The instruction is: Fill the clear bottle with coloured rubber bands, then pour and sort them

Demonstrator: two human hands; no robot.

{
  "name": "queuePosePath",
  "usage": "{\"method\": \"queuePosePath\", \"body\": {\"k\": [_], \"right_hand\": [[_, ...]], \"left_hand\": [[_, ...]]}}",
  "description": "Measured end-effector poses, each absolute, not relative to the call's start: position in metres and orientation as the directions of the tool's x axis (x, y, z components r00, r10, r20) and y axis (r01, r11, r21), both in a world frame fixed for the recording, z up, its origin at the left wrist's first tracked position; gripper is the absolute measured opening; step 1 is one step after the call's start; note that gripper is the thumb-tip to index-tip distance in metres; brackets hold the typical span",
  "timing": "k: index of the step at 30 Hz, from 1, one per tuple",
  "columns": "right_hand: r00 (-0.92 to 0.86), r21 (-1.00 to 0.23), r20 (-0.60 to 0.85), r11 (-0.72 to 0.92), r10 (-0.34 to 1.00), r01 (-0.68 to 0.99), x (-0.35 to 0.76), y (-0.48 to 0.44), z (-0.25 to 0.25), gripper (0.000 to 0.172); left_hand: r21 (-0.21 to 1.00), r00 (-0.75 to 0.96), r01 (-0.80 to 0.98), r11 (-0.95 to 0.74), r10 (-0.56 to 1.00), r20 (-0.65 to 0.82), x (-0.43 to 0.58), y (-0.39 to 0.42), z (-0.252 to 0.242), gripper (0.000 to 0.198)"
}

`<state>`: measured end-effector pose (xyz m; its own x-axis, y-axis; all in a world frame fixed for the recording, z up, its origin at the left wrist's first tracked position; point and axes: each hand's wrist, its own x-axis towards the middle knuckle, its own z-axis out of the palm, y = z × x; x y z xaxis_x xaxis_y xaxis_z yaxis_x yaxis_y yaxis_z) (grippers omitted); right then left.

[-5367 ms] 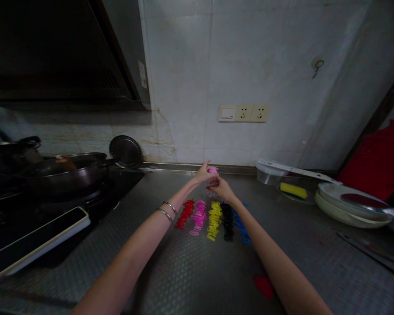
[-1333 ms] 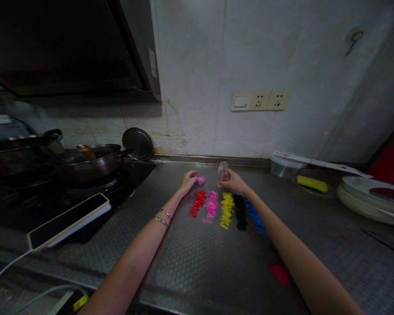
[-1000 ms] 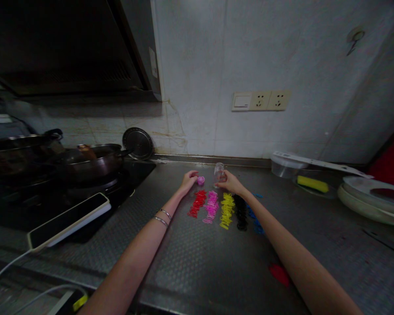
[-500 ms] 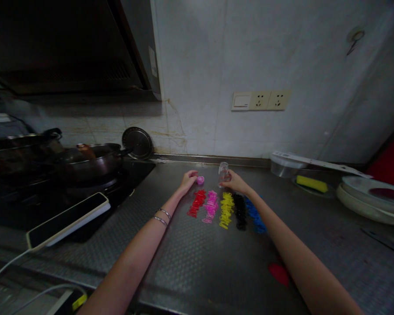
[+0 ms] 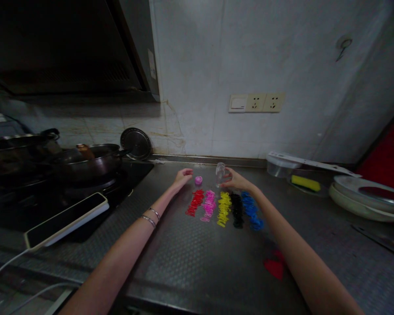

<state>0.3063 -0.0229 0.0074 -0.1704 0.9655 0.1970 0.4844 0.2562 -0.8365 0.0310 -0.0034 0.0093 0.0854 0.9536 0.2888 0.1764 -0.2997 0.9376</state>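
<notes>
right hand: (image 5: 235,180) thumb and fingers closed around the clear jar; the far fingertips are partly hidden by it.
clear jar: (image 5: 219,173) upright at the rear of the counter (image 5: 197,271), in the right hand; its inside is too small and dim to read, and whether its base touches the metal i cannot tell.
left hand: (image 5: 183,176) fingers loosely bent and spread a little, just beside the pink cap with a gap between.
pink cap: (image 5: 198,180) on the counter, between the left hand and the jar; which face is up is unclear.
loops: five rows in front of the hands, red (image 5: 196,202), pink (image 5: 209,204), yellow (image 5: 223,208), black (image 5: 237,210) and blue (image 5: 251,211); single pieces blur together.
red pieces: (image 5: 273,267) partly covered by the right forearm, shape uncertain.
pan: (image 5: 92,168) on the stove, with a brown thing (image 5: 85,151) rising from it; its contents are dark.
pot: (image 5: 13,153) cut off at the left edge, interior out of sight.
plastic tub: (image 5: 279,167) a white strip (image 5: 328,168) lies across its top.
dish: a yellow sponge (image 5: 305,183) rests in it.
bowl: (image 5: 357,209) at right, largely covered by a lid (image 5: 354,186).
</notes>
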Motion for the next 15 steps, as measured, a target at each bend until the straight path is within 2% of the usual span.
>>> {"method": "queuePosePath", "body": {"k": [4, 8, 12, 15], "right_hand": [[-0.062, -0.852, 0.203, 0.208, 0.977, 0.481, 0.324, -0.032, 0.035, 0.090], [0.032, -0.858, 0.233, 0.189, 0.972, 0.478, 0.340, -0.046, 0.048, 0.082], [0.103, -0.835, 0.290, 0.199, 0.951, 0.512, 0.345, -0.069, 0.039, 0.072], [0.091, -0.802, 0.325, 0.224, 0.941, 0.553, 0.343, -0.088, 0.023, 0.064]], "left_hand": [[0.831, 0.349, 0.390, -0.397, 0.899, 0.266, 0.009, -0.030, 0.031, 0.018], [0.743, 0.587, 0.444, -0.500, 0.789, 0.181, -0.010, -0.072, 0.049, 0.023], [0.683, 0.661, 0.454, -0.572, 0.730, 0.172, -0.019, -0.109, 0.055, 0.033], [0.628, 0.678, 0.490, -0.605, 0.717, 0.162, -0.018, -0.125, 0.052, 0.033]]}}
